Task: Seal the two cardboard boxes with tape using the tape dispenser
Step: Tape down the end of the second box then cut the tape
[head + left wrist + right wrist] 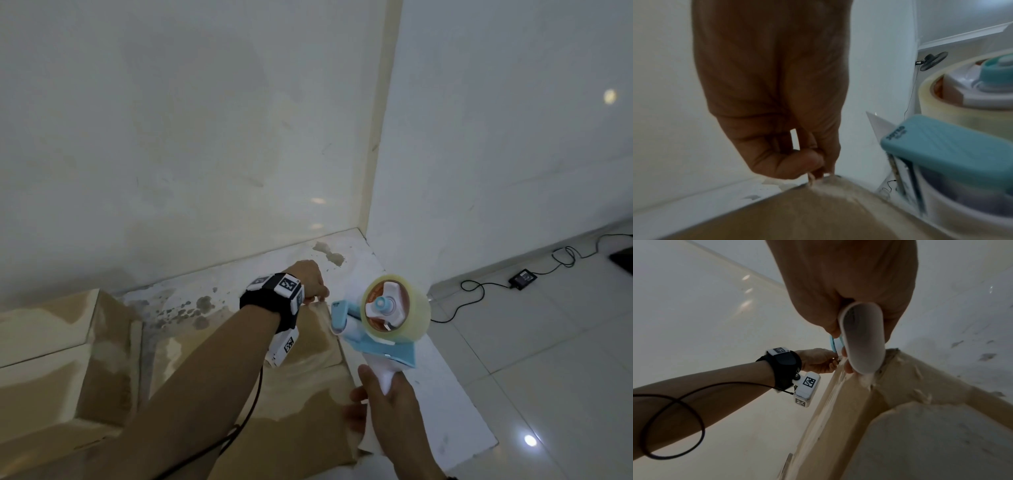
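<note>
The right hand (387, 394) wraps round the white handle of the blue-and-white plastic tape dispenser (380, 325), whose clear tape roll (397, 308) faces up. The left hand (310, 277) pinches the loose tape end at the far corner of the nearer brown cardboard box (308, 346), thumb against fingertips. That box lies on the white stained counter (376, 270), directly below both hands; the dispenser's mouth sits just right of the pinch. The likely pull runs back toward the person, along the box's top. The 2nd brown cardboard box (44, 346) stands to the left, nearer the left arm.
</note>
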Tool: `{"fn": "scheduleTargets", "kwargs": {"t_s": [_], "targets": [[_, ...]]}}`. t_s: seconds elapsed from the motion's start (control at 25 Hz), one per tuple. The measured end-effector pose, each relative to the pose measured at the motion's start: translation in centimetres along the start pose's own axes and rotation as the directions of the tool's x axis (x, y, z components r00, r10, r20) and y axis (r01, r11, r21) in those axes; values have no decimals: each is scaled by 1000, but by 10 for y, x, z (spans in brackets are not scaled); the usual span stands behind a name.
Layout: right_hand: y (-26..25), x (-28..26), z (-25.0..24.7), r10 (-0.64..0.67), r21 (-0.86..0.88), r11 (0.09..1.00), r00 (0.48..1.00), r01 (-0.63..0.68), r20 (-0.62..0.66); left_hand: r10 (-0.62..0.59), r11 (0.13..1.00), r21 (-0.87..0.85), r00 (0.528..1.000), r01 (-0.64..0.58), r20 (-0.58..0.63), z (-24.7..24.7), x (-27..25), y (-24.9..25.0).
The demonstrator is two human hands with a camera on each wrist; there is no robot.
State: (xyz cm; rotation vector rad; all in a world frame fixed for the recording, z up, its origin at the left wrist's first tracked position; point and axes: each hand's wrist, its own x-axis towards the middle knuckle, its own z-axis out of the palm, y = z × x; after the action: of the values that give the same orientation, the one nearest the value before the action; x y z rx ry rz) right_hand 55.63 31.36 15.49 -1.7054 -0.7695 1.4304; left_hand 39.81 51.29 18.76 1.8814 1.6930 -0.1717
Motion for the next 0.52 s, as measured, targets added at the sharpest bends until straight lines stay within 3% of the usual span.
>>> {"fn": "scheduleTargets", "kwargs": {"t_s": [0.28,0.4,0.44,0.52], "targets": [[1,1,4,13,-37,999,999,-14,-43,-87,984,154,996,88,-18,6,5,-15],[3,1,3,-23,-62,998,999,20,-46,87,996,-28,996,-86,29,2,5,-18],[5,2,3,-31,-68,997,998,28,-46,175,982,-92,980,-167,90,1,4,-18],[8,2,2,-44,-80,996,998,41,-46,242,970,-61,934,-234,264,3,-2,-19]]}}
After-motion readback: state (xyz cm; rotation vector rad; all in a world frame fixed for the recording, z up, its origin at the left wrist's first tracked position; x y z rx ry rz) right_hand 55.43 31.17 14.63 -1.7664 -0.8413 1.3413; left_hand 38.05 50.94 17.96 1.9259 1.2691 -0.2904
